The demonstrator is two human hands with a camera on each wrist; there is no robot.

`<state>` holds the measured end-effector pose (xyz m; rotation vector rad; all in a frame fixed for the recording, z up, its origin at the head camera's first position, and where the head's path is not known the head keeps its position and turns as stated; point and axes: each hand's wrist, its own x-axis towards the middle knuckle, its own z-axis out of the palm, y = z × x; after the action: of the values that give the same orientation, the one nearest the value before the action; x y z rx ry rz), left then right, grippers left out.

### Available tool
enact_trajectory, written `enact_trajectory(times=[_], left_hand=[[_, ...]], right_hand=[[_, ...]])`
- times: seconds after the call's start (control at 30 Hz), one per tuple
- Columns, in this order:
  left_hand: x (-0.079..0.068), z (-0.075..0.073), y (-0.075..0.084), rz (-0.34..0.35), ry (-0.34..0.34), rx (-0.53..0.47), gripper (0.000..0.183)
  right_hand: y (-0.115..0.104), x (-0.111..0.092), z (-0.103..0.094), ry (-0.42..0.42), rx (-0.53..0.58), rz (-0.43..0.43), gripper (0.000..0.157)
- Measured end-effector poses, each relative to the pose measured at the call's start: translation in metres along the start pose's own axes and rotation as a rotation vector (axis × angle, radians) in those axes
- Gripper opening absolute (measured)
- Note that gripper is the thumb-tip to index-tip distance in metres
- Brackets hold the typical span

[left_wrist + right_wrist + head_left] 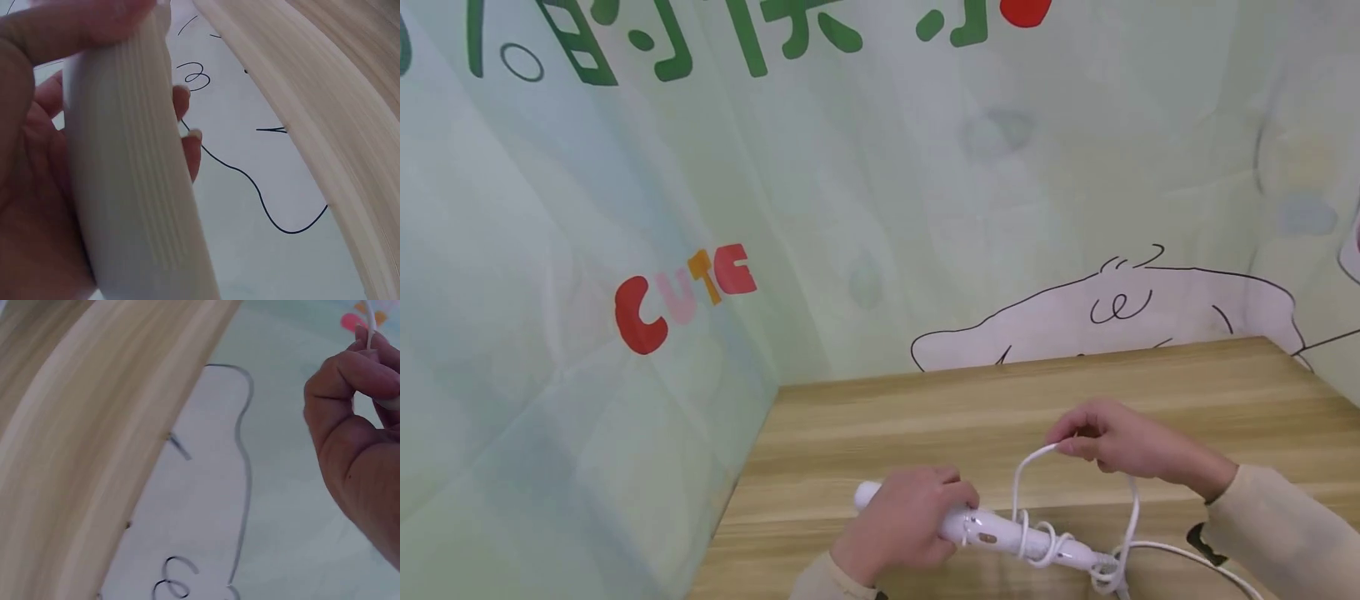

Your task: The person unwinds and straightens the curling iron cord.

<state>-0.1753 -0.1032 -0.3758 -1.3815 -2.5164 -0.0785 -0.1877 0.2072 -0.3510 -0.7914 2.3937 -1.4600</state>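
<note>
A white hair straightener [992, 531] lies at a slant low over the table in the head view. My left hand [910, 512] grips its left part, fingers wrapped round the body. In the left wrist view, the ridged side of the straightener [134, 162] shows between thumb and fingers. Its white power cord [1017, 479] is looped loosely round the right part of the body. My right hand [1116, 442], raised above and to the right, pinches the cord between thumb and fingertips. A big loop hangs from that pinch. The right wrist view shows the cord [370, 325] at the fingertips.
The wood-grain table [880, 417] ends at a printed cloth backdrop [865, 208] behind and at the left. More cord [1195, 552] trails off to the lower right, past the right sleeve [1285, 525].
</note>
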Motion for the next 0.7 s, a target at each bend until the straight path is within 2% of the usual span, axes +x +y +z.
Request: enact_trajectory(times=[0.1, 0.27, 0.37, 0.43, 0.5, 0.6, 0.7], left_hand=[[-0.002, -0.004, 0.0, -0.004, 0.003, -0.058, 0.039], [-0.003, -0.009, -0.001, -0.075, 0.094, -0.125, 0.039], [0.0, -0.011, -0.002, -0.141, 0.167, -0.185, 0.04], [0.002, -0.014, -0.002, -0.178, 0.223, -0.229, 0.04], [0.005, -0.016, -0.002, -0.21, 0.276, -0.266, 0.04], [0.009, -0.018, -0.001, -0.243, 0.348, -0.268, 0.04], [0.011, -0.018, 0.001, -0.27, 0.398, -0.222, 0.041]], right_hand=[[0.02, 0.0, -0.003, 0.04, -0.056, -0.017, 0.01], [0.047, -0.004, -0.002, 0.084, -0.152, -0.057, 0.008], [0.061, -0.005, 0.004, 0.127, -0.244, -0.188, 0.008], [0.069, -0.005, 0.01, 0.188, -0.31, -0.277, 0.01], [0.074, -0.003, 0.02, 0.248, -0.351, -0.321, 0.011], [0.074, 0.001, 0.039, 0.3, -0.411, -0.308, 0.012], [0.068, 0.005, 0.059, 0.342, -0.495, -0.311, 0.027]])
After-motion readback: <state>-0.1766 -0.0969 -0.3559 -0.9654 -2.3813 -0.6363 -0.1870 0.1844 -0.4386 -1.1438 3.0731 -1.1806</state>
